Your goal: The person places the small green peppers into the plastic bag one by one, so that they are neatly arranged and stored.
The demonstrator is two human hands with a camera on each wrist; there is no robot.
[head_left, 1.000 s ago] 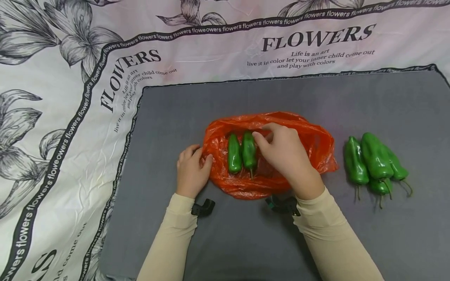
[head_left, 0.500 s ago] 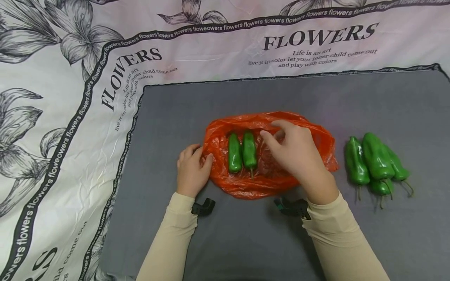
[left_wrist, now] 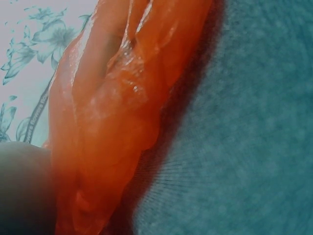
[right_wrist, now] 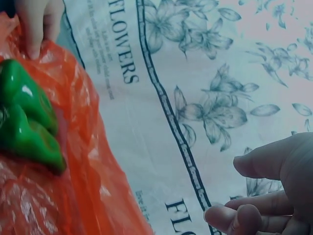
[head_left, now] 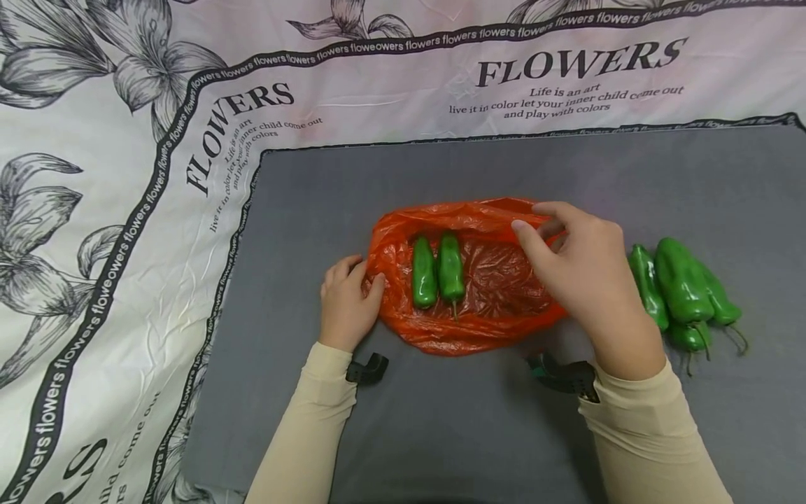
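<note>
An orange-red plastic bag [head_left: 466,336] lies open on the grey surface, with two green peppers, a left one [head_left: 425,273] and a right one [head_left: 451,269], side by side in its left part. My left hand [head_left: 349,304] grips the bag's left rim between thumb and fingers; the left wrist view shows the bag [left_wrist: 112,127] close up. Over the bag's right end hovers my right hand [head_left: 585,273], thumb and fingers apart and holding nothing. The right wrist view also shows this hand [right_wrist: 274,191] empty, with the bagged peppers [right_wrist: 29,122] at left.
Several green peppers [head_left: 683,283] lie in a pile to the right of the bag, the leftmost partly behind my right hand. A white floral cloth border [head_left: 390,98] runs along the far and left sides of the grey area [head_left: 441,434].
My right hand has moved right, away from the peppers in the bag and toward the pile. More of the bag's inside shows. The left hand keeps its place at the rim.
</note>
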